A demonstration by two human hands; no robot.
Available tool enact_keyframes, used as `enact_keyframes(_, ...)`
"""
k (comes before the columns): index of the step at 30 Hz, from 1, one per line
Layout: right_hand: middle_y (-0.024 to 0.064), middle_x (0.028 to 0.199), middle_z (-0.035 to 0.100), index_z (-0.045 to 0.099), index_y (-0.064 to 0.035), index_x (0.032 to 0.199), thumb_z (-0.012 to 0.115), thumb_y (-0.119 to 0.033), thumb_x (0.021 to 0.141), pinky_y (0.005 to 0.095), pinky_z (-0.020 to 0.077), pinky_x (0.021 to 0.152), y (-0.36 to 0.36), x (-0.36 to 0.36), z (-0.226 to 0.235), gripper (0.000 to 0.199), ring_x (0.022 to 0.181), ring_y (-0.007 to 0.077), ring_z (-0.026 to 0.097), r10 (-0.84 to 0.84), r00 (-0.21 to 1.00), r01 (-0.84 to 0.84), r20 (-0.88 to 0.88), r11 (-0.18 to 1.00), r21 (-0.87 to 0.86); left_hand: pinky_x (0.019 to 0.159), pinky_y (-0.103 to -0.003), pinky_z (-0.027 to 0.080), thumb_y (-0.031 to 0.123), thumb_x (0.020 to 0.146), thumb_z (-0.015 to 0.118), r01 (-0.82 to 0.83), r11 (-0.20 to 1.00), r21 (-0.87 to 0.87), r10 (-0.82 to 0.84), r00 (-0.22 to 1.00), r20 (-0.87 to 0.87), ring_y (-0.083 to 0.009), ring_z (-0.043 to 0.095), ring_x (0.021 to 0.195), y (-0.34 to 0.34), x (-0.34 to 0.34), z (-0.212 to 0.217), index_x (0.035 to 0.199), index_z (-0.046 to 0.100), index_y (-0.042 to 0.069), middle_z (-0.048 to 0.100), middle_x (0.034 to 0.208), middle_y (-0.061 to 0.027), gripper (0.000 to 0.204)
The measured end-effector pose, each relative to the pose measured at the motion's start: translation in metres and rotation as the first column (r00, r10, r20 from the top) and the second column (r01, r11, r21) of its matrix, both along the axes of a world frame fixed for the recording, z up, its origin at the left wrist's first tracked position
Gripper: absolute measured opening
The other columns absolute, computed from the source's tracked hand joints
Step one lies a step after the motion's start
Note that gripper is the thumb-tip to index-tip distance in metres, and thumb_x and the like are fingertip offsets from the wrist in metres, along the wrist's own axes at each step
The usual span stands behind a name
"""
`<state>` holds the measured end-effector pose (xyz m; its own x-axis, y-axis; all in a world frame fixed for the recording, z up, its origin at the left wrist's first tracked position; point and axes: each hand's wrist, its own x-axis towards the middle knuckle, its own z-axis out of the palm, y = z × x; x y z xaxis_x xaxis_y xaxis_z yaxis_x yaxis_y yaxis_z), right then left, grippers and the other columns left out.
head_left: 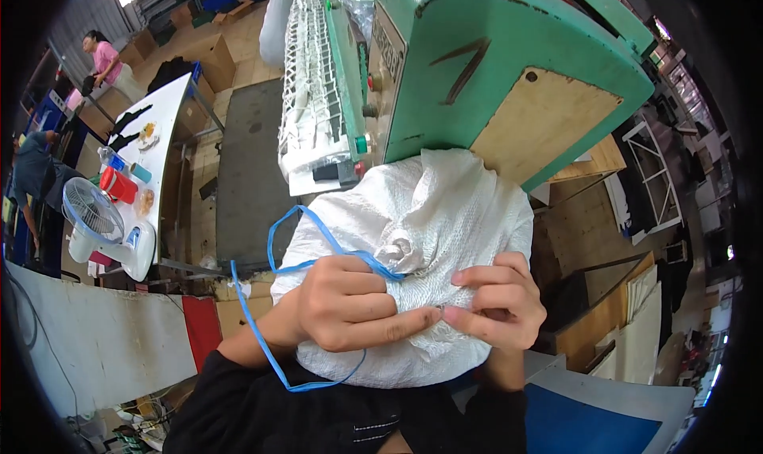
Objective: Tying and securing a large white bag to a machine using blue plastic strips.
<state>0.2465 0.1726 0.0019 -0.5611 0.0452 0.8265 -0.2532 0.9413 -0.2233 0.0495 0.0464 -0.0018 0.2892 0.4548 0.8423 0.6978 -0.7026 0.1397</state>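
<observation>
A bulging white woven sack (477,204) sits right in front of me, its gathered neck twisted into a knot near the middle. My left hand (343,305) rests on the sack with curled fingers closed on a blue plastic cord (261,344), which loops out to the left and hangs down. Its index finger stretches toward my right hand (509,305). There the fingers are bent and the thumb nearly meets that fingertip, at a tiny shiny spot on the sack too small to name. What lies between the right fingers is hidden.
A green machine (509,65) stands directly behind the sack, with a white netted rack (310,88) beside it. At left, a white table (171,128) holds a fan (99,216) and a red container (118,185). Two people are farther off at left. Wooden boards (604,315) stand at right.
</observation>
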Motion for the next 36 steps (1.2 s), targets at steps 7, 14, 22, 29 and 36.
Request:
enact_keyframes(7,0.0037,0.096,0.075,0.069,-0.0116,0.083,0.08,-0.009,0.073,0.032,0.0422,0.063,0.001,0.01,-0.013,0.015,0.092,0.0229,0.072,-0.025,0.991,0.037,-0.131,0.995,0.094,0.041,-0.024,0.025,0.008,0.069,0.077,0.025,1.0,-0.016,-0.024,0.998,0.054,-0.0053,0.038,0.046,0.001,-0.001,0.001,0.095,0.078,0.007,0.034,0.058,0.0057,0.026)
enact_keyframes(14,0.005,0.09,0.074,0.071,-0.0083,0.087,0.077,-0.003,0.066,0.0332,0.048,0.065,-0.002,0.011,-0.008,0.023,0.086,0.0213,0.071,0.047,0.998,-0.049,-0.03,0.996,-0.069,0.041,-0.027,0.028,0.009,0.067,0.079,0.034,0.98,-0.194,0.002,0.983,0.182,-0.0092,0.041,0.044,0.0,-0.003,0.006,0.094,0.079,0.012,0.036,0.055,0.0051,0.027)
enact_keyframes(22,0.0117,0.08,0.068,0.072,-0.0012,0.094,0.069,0.001,0.069,0.0286,0.0493,0.065,0.014,-0.006,0.039,0.025,0.067,0.0231,0.065,0.246,0.942,-0.09,0.227,0.841,-0.534,0.061,-0.022,0.031,0.008,0.08,0.07,0.239,0.829,-0.506,0.213,0.702,0.679,-0.0099,0.038,0.073,-0.028,0.003,0.033,0.151,0.024,-0.002,0.039,0.086,-0.0037,0.085)
enact_keyframes(29,0.0007,0.08,0.07,0.07,0.0033,0.092,0.072,-0.009,0.088,0.0229,0.047,0.066,0.017,-0.031,0.05,0.013,0.075,0.0035,0.058,0.37,0.916,-0.027,0.158,0.448,-0.894,0.062,-0.03,0.047,-0.008,0.079,0.066,-0.174,0.911,-0.375,0.243,0.959,0.147,-0.0201,0.058,0.07,-0.042,0.012,0.067,0.106,0.075,0.004,0.056,0.084,-0.007,0.031)
enact_keyframes(36,0.0018,0.083,0.071,0.073,0.0043,0.097,0.075,-0.007,0.087,0.0216,0.0485,0.07,0.013,-0.026,0.049,0.015,0.079,0.004,0.06,0.397,0.914,-0.127,0.081,0.47,-0.873,0.054,-0.025,0.049,-0.001,0.07,0.084,-0.223,0.904,-0.365,0.332,0.904,0.271,-0.0141,0.063,0.059,-0.016,0.036,0.063,0.088,0.077,0.005,0.065,0.072,-0.0054,0.02)
